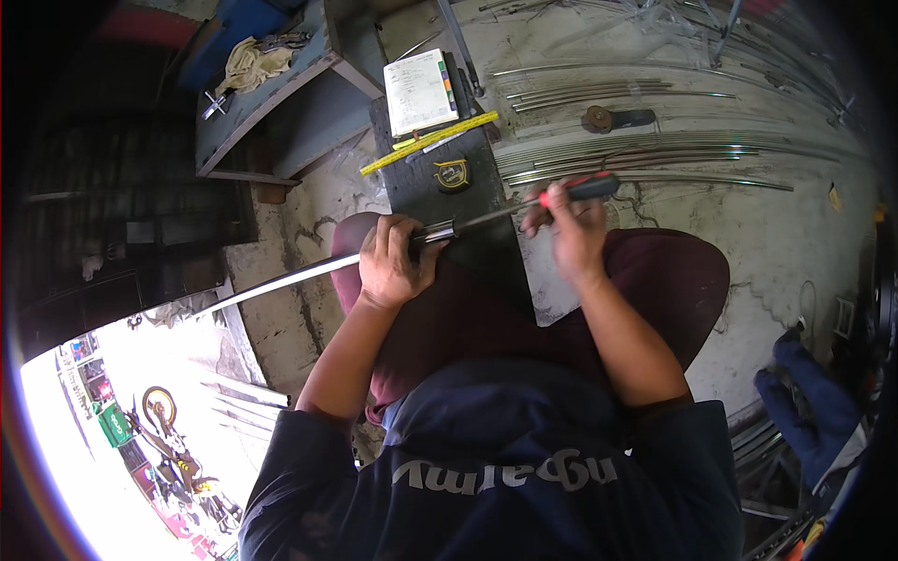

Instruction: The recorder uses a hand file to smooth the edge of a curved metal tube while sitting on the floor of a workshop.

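Note:
A long shiny metal tube (290, 278) slants in from the left, and my left hand (398, 262) is wrapped round it close to its right end. Between the thumb and fingers of my right hand (572, 229) is a screwdriver (591, 187) with a red and black handle. Its shaft points left and its tip meets the tube's end; whether it sits inside cannot be made out. Under the tube's end runs a dark narrow bench (416, 198) between my knees. On it lie a tape measure (451, 175), a yellow folding ruler (430, 143) and an open notebook (418, 92).
Several thin metal rods (645, 160) lie on the floor to the right, near a round brown object with a dark strip (599, 119). A grey metal table (267, 109) with a cloth (257, 64) stands at the far left. Dark blue fabric (812, 397) is at the right.

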`<state>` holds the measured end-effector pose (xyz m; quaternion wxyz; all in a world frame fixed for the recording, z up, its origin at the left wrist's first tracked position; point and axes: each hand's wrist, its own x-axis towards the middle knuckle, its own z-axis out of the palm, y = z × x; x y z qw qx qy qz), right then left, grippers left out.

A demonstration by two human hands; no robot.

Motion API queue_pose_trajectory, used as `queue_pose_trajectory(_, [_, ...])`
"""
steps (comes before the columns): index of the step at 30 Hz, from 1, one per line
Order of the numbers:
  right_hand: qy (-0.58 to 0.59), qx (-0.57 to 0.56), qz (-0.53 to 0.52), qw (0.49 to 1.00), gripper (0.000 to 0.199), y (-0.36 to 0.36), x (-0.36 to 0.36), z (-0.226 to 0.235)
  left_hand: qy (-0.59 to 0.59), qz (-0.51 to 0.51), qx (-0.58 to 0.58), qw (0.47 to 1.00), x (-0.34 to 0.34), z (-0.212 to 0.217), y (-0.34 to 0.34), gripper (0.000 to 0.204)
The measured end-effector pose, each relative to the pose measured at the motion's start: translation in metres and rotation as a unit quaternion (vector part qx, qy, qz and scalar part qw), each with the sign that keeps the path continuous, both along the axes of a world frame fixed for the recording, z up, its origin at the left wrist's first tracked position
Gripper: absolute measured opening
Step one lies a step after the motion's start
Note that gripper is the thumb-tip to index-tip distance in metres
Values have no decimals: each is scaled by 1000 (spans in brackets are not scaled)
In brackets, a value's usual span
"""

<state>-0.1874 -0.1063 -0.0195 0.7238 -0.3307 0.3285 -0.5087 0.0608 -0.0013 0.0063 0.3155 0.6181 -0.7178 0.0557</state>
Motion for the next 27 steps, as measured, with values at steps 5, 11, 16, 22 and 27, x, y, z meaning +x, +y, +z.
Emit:
queue_pose_trajectory(5, [12,-24,2,1000,15,-17,-9,-3,14,-3,14,1000,1,0,1,39])
queue_pose_trajectory(11, [-11,4,63,998,16,12,10,6,14,-12,14,1000,4,0,8,37])
queue_pose_trajectory(16, [-16,12,15,1000,16,10,7,7,-7,-13,10,1000,2,1,3,36])
queue_pose_trajectory(22, [9,-48,-40,998,17,-24,-13,3,-16,-22,17,999,2,2,1,34])
queue_pose_trajectory(27, [4,9,68,998,19,14,12,10,-42,-4,49,998,8,-1,7,31])
